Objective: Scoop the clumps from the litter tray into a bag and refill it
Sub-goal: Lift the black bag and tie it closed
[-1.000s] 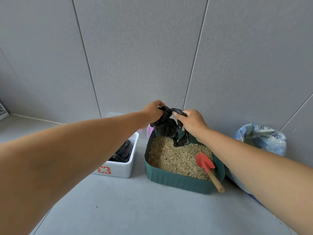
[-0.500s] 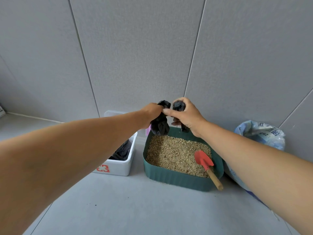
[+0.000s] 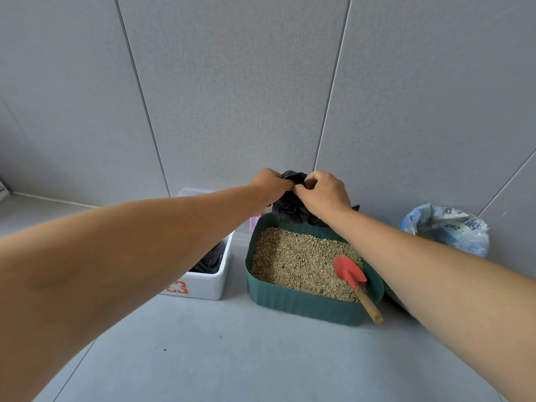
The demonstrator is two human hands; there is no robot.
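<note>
A dark green litter tray (image 3: 301,304) filled with tan litter (image 3: 298,259) stands on the grey floor against the wall. Above its far rim hangs a crumpled black plastic bag (image 3: 290,208). My left hand (image 3: 271,185) and my right hand (image 3: 326,192) both grip the bag's bunched top, knuckles almost touching. A red scoop (image 3: 348,271) with a wooden handle lies in the tray's right corner, its handle sticking out over the rim.
A white box (image 3: 203,285) with a red mark holds more black bags left of the tray. A blue-white litter sack (image 3: 446,230) stands open at the right, partly behind my forearm. The grey wall is close behind.
My hands have come together on the bag's top; the bag has dropped slightly toward the tray's far rim and bunched up more.
</note>
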